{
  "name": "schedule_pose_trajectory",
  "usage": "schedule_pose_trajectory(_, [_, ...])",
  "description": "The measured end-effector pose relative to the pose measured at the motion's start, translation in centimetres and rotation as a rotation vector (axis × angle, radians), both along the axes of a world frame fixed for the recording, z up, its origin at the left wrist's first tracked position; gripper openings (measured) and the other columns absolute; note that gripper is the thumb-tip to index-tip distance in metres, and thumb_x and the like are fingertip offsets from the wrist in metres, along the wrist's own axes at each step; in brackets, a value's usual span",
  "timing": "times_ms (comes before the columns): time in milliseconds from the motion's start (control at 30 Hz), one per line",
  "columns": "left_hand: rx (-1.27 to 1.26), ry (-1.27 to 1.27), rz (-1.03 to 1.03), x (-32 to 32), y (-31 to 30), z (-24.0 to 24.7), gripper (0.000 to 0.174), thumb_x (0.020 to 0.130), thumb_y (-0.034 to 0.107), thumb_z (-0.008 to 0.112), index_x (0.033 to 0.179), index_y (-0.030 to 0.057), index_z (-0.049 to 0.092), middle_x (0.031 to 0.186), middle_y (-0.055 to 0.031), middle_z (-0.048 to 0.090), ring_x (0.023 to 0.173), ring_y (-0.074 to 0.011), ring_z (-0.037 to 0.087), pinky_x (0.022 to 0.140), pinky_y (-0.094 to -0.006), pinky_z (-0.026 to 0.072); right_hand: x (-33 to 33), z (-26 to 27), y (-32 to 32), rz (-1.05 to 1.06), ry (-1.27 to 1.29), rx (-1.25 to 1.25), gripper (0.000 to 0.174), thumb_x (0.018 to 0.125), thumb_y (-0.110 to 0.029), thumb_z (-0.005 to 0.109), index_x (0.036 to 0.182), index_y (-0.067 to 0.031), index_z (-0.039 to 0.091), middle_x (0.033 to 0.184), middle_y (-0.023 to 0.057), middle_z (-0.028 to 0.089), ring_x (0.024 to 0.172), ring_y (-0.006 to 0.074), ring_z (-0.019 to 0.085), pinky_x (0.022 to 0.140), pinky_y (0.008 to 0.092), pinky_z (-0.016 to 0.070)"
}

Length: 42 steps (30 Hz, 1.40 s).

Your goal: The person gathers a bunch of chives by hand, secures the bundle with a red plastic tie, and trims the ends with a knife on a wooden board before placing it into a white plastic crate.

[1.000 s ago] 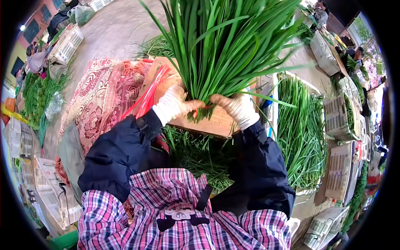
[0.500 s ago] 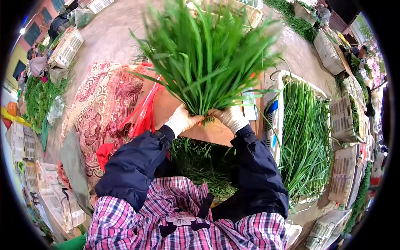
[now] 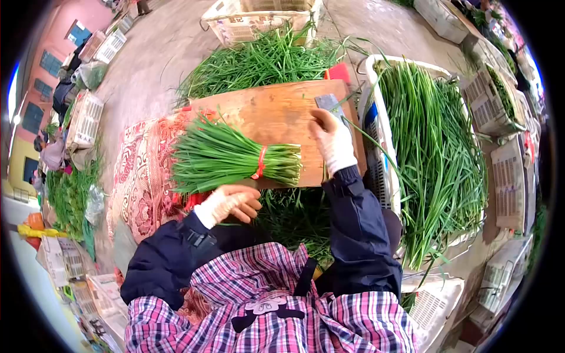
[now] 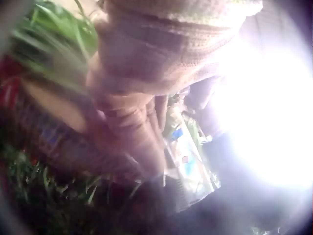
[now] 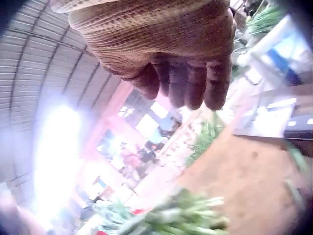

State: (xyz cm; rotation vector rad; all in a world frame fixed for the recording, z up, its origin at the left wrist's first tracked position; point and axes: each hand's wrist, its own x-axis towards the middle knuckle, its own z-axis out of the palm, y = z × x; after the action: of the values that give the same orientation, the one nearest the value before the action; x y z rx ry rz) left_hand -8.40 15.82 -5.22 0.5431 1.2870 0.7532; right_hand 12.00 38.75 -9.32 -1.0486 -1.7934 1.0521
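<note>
A bundle of long green chives point(image 3: 218, 154), tied with a red band point(image 3: 261, 162), lies on the wooden board point(image 3: 271, 109) with its cut ends to the right. Just below the bundle, near the board's front edge, my gloved left hand point(image 3: 231, 203) holds nothing, its fingers loosely bent. My gloved right hand point(image 3: 332, 138) is over the board's right side, fingers slightly bent and nothing in them. Close ahead of its fingertips lies a flat metal blade point(image 3: 328, 104), also seen in the right wrist view as a shiny plate point(image 5: 264, 117).
A white crate point(image 3: 376, 147) full of loose chives stands right of the board. Behind the board are a heap of chives point(image 3: 253, 65) and another white crate point(image 3: 253, 26). Patterned red cloth point(image 3: 138, 165) lies at the left. More greens point(image 3: 294, 217) lie below the board's front edge.
Both hands held the chives upright by the base; now the bundle lies on the board, leaves pointing left, and both hands have let go. The right hand moved right, toward the blade.
</note>
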Motion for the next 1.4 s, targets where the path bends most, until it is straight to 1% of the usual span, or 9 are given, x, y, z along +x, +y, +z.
schedule_pose_trajectory(100, [0.365,0.443,-0.020,0.8,3.7,3.2,0.066,0.083,0.030,0.068,0.135,-0.0032,0.042,0.122,-0.0185,0.059,0.104,-0.0272,0.063,0.082,-0.0374,0.0538,3.9,-5.0,-1.1,-0.363,-0.219,0.117,0.022,0.080,-0.014,0.065,0.102,-0.0094,0.066,0.092,0.0142,0.065,0.086,0.0313,0.064,0.078,0.0391,0.0513])
schedule_pose_trajectory(167, [0.684,1.426,-0.444,1.9,6.7,2.6,0.087,0.074,0.032,0.075,0.141,-0.0032,0.031,0.136,-0.0240,0.046,0.123,-0.0359,0.049,0.101,-0.0440,0.0416,4.4,-5.4,-2.4,-0.421,-0.415,0.209,0.027,0.077,-0.015,0.068,0.104,-0.0114,0.063,0.097,0.0123,0.063,0.091,0.0331,0.060,0.077,0.0445,0.0493])
schedule_pose_trajectory(300, [0.734,1.523,-0.931,3.6,9.9,-1.5,0.108,0.069,0.041,0.076,0.147,-0.0029,0.015,0.148,-0.0262,0.025,0.138,-0.0410,0.025,0.113,-0.0443,0.0249,4.0,-7.0,-2.4,-0.388,-0.636,0.231,0.040,0.074,-0.019,0.073,0.110,-0.0110,0.058,0.101,0.0113,0.060,0.096,0.0304,0.058,0.078,0.0445,0.0466])
schedule_pose_trajectory(500, [0.628,1.486,-0.968,5.2,12.0,-2.8,0.109,0.065,0.038,0.081,0.144,-0.0035,0.018,0.143,-0.0263,0.032,0.131,-0.0404,0.035,0.108,-0.0433,0.0313,4.5,-7.4,-1.6,-0.399,-0.700,0.090,0.046,0.071,-0.019,0.076,0.112,-0.0113,0.055,0.105,0.0120,0.058,0.097,0.0311,0.058,0.079,0.0454,0.0473])
schedule_pose_trajectory(700, [0.632,1.518,-0.987,5.2,14.4,-3.3,0.103,0.059,0.038,0.082,0.137,-0.0062,0.030,0.112,-0.0217,0.053,0.106,-0.0365,0.052,0.089,-0.0442,0.0443,5.0,-7.4,-0.5,-0.301,-0.809,-0.054,0.054,0.073,-0.020,0.074,0.120,-0.0108,0.050,0.107,0.0167,0.057,0.092,0.0338,0.061,0.076,0.0450,0.0501])
schedule_pose_trajectory(900, [0.694,1.499,-0.926,3.8,15.4,-6.6,0.087,0.059,0.037,0.080,0.126,-0.0031,0.040,0.120,-0.0244,0.049,0.114,-0.0376,0.049,0.093,-0.0461,0.0433,3.7,-7.1,-2.7,-0.427,-0.393,-0.184,0.049,0.081,-0.019,0.063,0.126,-0.0076,0.047,0.092,0.0221,0.063,0.087,0.0381,0.063,0.074,0.0446,0.0508])
schedule_pose_trajectory(967, [0.641,1.438,-0.902,4.2,15.1,-6.1,0.073,0.060,0.033,0.078,0.117,-0.0004,0.046,0.116,-0.0211,0.052,0.111,-0.0359,0.050,0.091,-0.0455,0.0430,3.1,-10.1,-4.3,-0.400,0.157,-0.377,0.046,0.085,-0.020,0.060,0.128,-0.0050,0.049,0.088,0.0194,0.064,0.079,0.0298,0.064,0.069,0.0385,0.0499])
schedule_pose_trajectory(1033, [0.626,1.423,-0.903,4.7,14.4,-6.0,0.068,0.060,0.031,0.077,0.114,0.0006,0.048,0.112,-0.0192,0.053,0.109,-0.0347,0.051,0.090,-0.0447,0.0425,3.6,-3.6,-8.3,-0.354,0.500,-0.761,0.039,0.093,-0.016,0.053,0.127,0.0022,0.051,0.092,0.0082,0.063,0.071,0.0138,0.051,0.068,0.0280,0.0471])
schedule_pose_trajectory(1400, [0.303,1.600,-1.031,7.3,14.4,-5.0,0.067,0.068,0.035,0.078,0.119,0.0053,0.047,0.115,-0.0134,0.055,0.114,-0.0299,0.050,0.100,-0.0427,0.0356,5.6,-2.4,-22.7,-0.129,0.555,-0.822,0.047,0.094,-0.018,0.059,0.139,-0.0088,0.047,0.087,-0.0034,0.056,0.072,0.0047,0.043,0.066,0.0192,0.0410])
